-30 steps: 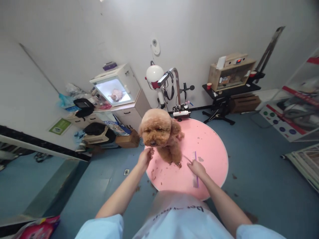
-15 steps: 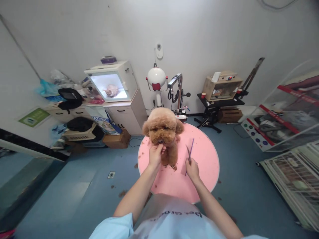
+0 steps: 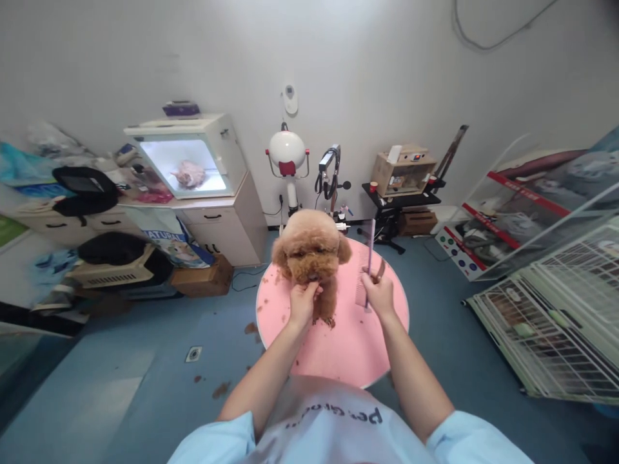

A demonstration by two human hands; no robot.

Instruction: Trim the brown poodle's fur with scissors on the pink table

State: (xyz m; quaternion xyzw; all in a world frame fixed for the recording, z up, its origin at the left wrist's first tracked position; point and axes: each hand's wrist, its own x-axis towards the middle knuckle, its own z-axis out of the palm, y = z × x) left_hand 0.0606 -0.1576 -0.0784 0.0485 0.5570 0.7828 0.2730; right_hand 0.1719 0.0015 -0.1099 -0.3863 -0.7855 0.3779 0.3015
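Note:
A curly brown poodle (image 3: 312,248) sits on a round pink grooming table (image 3: 348,348), facing me. Under its muzzle, my left hand (image 3: 303,304) is closed, fingers pinching the chin. My right hand (image 3: 380,294) is to the right of the dog, above the tabletop. In it I hold a purple-backed grooming comb (image 3: 371,248) upright, its fine teeth pointing left. Curved scissors (image 3: 381,269) stick up from the same hand, partly hidden by the fingers.
Behind the table stand a white dryer (image 3: 287,151) and a metal grooming arm (image 3: 329,158). A lit glass-fronted box (image 3: 188,164) with an animal inside is on the left cabinet (image 3: 213,216). Wire cages (image 3: 546,322) stand at right. Hair clumps (image 3: 221,390) lie on the floor.
My right hand has raised the comb off the tabletop, and the scissors have turned in that hand. My left hand stays at the dog's chin. The view has swung right.

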